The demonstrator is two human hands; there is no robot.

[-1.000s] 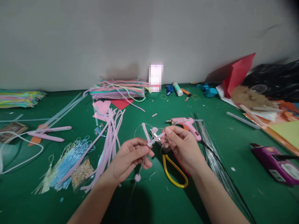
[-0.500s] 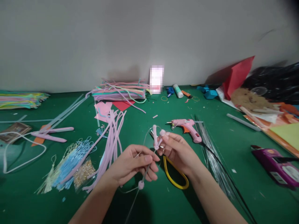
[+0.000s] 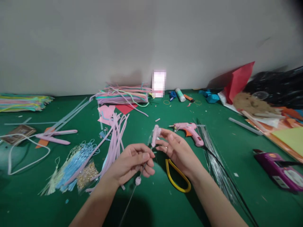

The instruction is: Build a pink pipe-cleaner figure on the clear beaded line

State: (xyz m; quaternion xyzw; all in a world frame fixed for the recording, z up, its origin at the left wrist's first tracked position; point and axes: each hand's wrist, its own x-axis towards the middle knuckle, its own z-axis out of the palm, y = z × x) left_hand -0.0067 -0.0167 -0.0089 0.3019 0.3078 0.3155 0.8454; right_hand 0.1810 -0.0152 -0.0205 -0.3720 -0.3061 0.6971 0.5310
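Lilac-topped wire | pinched by left fingers | top beside right fingers

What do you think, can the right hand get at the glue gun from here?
Probably yes: the glue gun lies just beyond the right hand, with nothing visible between them, though that hand is at the pink piece.

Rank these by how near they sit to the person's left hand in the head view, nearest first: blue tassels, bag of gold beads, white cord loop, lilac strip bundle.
From the left hand:
1. Lilac strip bundle, just left
2. Bag of gold beads, farther left
3. Blue tassels, past the bag
4. White cord loop, far left
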